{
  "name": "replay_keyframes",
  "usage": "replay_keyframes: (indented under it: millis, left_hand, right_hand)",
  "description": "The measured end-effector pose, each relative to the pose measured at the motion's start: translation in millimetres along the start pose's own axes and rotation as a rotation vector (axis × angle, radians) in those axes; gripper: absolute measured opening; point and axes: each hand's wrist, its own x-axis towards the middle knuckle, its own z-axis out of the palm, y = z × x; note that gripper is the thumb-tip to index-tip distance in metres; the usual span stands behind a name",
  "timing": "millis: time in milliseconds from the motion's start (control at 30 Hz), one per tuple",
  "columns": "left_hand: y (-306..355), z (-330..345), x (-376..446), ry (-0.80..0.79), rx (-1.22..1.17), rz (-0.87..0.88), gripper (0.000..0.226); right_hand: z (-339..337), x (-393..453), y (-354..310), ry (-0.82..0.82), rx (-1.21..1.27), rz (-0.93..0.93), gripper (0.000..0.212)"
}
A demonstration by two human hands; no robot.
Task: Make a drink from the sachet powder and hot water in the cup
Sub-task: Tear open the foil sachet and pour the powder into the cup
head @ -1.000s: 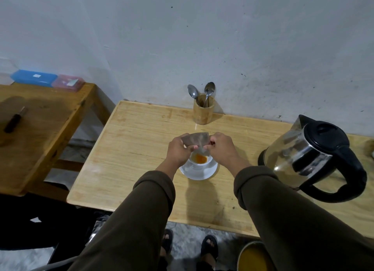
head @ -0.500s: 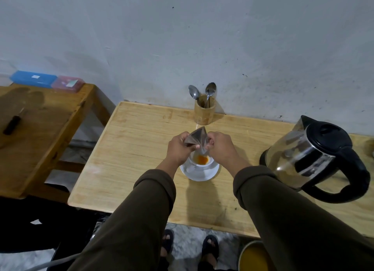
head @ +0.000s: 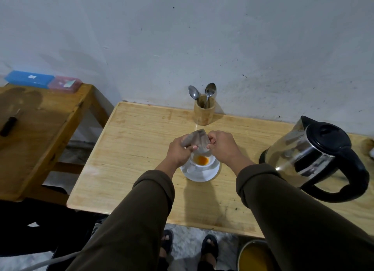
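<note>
Head view: both hands, left hand and right hand, still pinch the sachet, now tipped flatter over the cup, orange powder emptied in, hot water next.

Two long sleeves fill the lower view, both a dark olive-brown, plain cloth with no print or logo. The left sleeve ends in a thick rolled cuff at the wrist, and the right sleeve shows the same folded band. Bare hands beyond the cuffs. Down below, dark open-toed sandals on both feet.
</note>
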Motion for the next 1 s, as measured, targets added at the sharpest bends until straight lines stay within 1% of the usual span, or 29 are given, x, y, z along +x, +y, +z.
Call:
replay_keyframes:
  millis: [67,133,267,367,467,533,600,633,700,767,800,867,900,933,967,1000]
  left_hand:
    - [0,-1,0,-0.03,-0.015,0.004,0.027]
    - [0,-1,2,-0.047,0.0,0.003,0.02]
    - [2,0,1,-0.038,0.011,0.005,0.027]
    - [4,-1,0,-0.033,-0.015,0.001,0.027]
    - [0,-2,0,-0.06,-0.027,0.066,0.025]
    - [-3,-5,0,-0.045,-0.06,0.115,0.023]
    - [-5,-9,1,-0.023,-0.093,0.13,0.016]
    - [-7,-11,1,-0.024,-0.102,0.128,0.013]
    - [-7,-15,0,-0.034,-0.115,0.13,0.011]
    - [-7,-18,-1,-0.04,-0.12,0.144,0.012]
    - [-6,-20,-2,-0.043,-0.122,0.149,0.013]
    - [-6,-24,-2,-0.036,-0.129,0.162,0.014]
    - [-5,-26,-1,-0.023,-0.125,0.173,0.014]
    - [-5,-29,0,-0.007,-0.119,0.184,0.013]
    - [-3,-32,1,0.012,-0.12,0.196,0.012]
    - [-2,-35,1,0.03,-0.128,0.206,0.012]
  right_hand:
    - [0,-1,-1,-0.02,0.016,0.011,0.041]
    - [0,-3,-2,-0.041,0.046,0.042,0.042]
    - [3,-4,-4,-0.039,0.065,0.072,0.041]
    - [6,-4,-2,-0.022,0.06,0.096,0.035]
    - [10,-6,2,0.024,0.047,0.109,0.033]
    - [11,-8,2,0.04,0.032,0.123,0.03]
    - [12,-9,3,0.04,0.023,0.145,0.026]
    - [12,-11,3,0.041,0.009,0.134,0.023]
    - [12,-13,1,0.052,0.0,0.124,0.005]
    - [12,-15,1,0.067,0.021,0.15,0.04]
    - [10,-17,-1,0.076,0.025,0.161,0.052]
    - [5,-23,-8,0.131,0.049,0.171,0.068]
    - [2,-25,-13,0.172,0.08,0.187,0.072]
    - [0,-26,-16,0.21,0.123,0.223,0.072]
    - [-2,-26,-20,0.25,0.168,0.274,0.066]
    - [-1,-25,-23,0.277,0.239,0.349,0.052]
